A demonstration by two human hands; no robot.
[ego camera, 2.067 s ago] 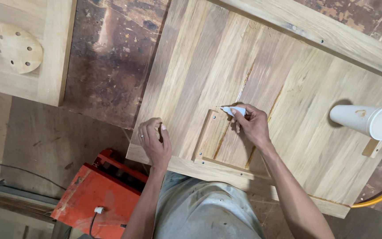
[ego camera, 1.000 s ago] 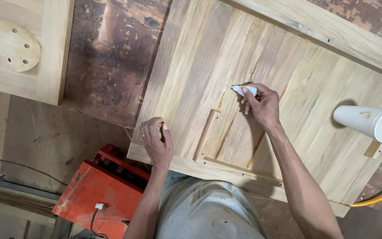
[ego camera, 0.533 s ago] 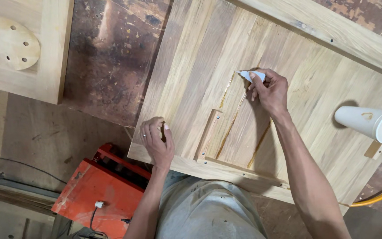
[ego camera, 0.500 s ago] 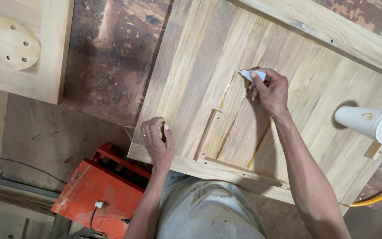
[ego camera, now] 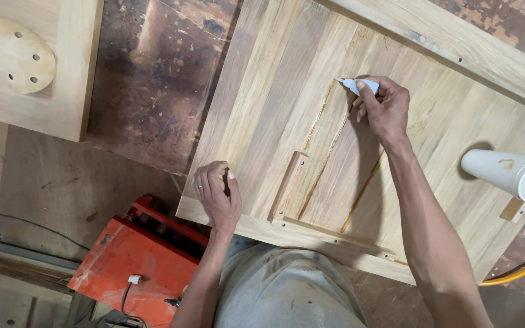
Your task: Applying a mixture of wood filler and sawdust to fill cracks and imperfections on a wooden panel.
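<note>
Gripping a small white applicator (ego camera: 357, 85) at upper centre of the frame, the right hand (ego camera: 384, 109) sets its tip on the wood panel (ego camera: 262, 91), by amber glue lines (ego camera: 322, 170). Fingers cover most of the applicator. The left hand (ego camera: 219, 195) lies curled on the panel's lower left edge, whether it holds anything cannot be told. White cup (ego camera: 508, 174) at right, partly cut off.

We see wood panel (ego camera: 262, 91) mostly bare left of glue lines (ego camera: 320, 115). Right side blocked: white paper cup (ego camera: 508, 173) lies near edge. Low wooden strip (ego camera: 287, 185) obstructs near edge; raised rail (ego camera: 457, 51) bounds far side.
</note>
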